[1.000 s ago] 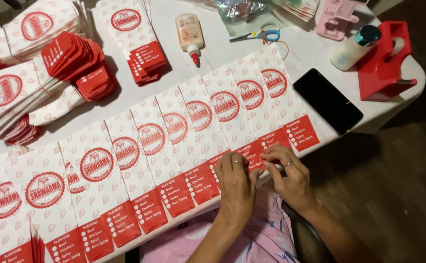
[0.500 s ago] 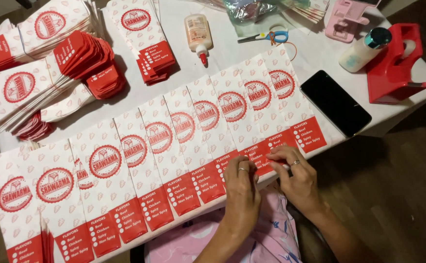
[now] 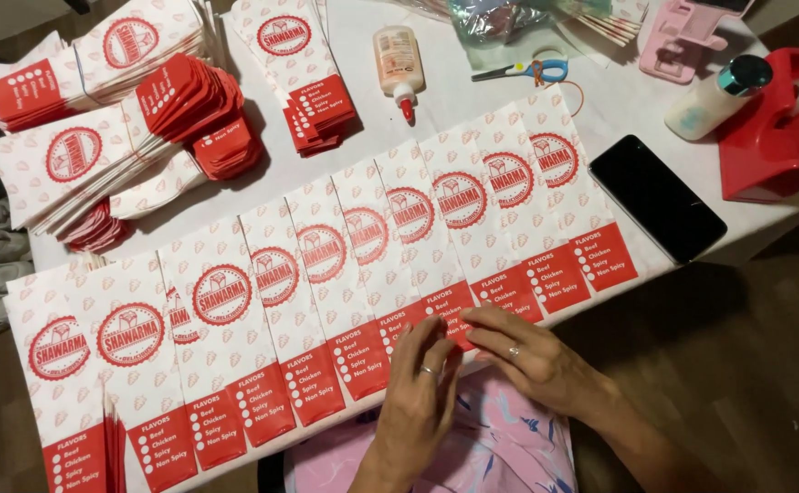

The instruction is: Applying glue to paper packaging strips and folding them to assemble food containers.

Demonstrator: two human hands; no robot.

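A row of white paper bags with red round logos and red bottom flaps lies overlapping across the white table. My left hand lies flat, fingers stretched out, on the red flap of one bag at the near edge of the table. My right hand lies beside it, and its fingertips press the same flap from the right. Each hand wears a ring. Neither hand grips anything.
Stacks of the same bags lie at the far left, and another pile further back. A glue bottle, scissors, a black phone, a white bottle and a red tape dispenser lie at the back and right.
Both hands have slid a little left and toward me along the red flaps, and their fingers have flattened. The view has shifted slightly.
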